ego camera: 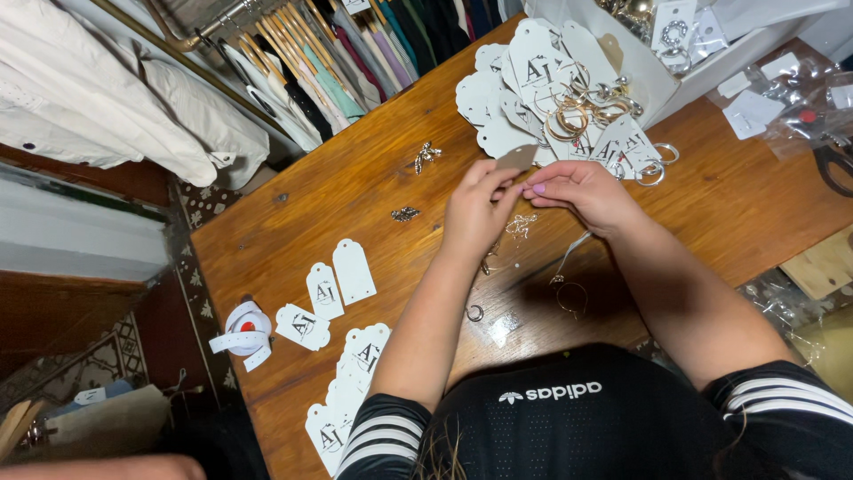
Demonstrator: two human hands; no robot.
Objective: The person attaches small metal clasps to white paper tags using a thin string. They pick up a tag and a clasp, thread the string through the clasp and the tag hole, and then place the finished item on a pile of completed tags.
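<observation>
- Fingers of the left hand (pixel 475 209) and right hand (pixel 582 191) pinch shut on a small tan card tag (pixel 517 158).
- The card tag's long axis runs left-right, tilted slightly up to the right, held above the bench (pixel 355 196).
- A heap of white tags with hoop earrings (pixel 555 98) lies just beyond.
- Bare wood opens leftward toward the bench edge.

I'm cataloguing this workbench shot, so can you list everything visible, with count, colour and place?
small card tag: one, tan back, pinched by both hands
tag pile with hoop earrings: many, white and gold, far table end
loose white tags: several, near left edge
tape roll: one, white, left table edge
small jewellery pieces: a few, silver, mid table
wooden table: one, brown
hanging clothes: many, mixed colours, beyond table
left hand: on tag
right hand: on tag
</observation>
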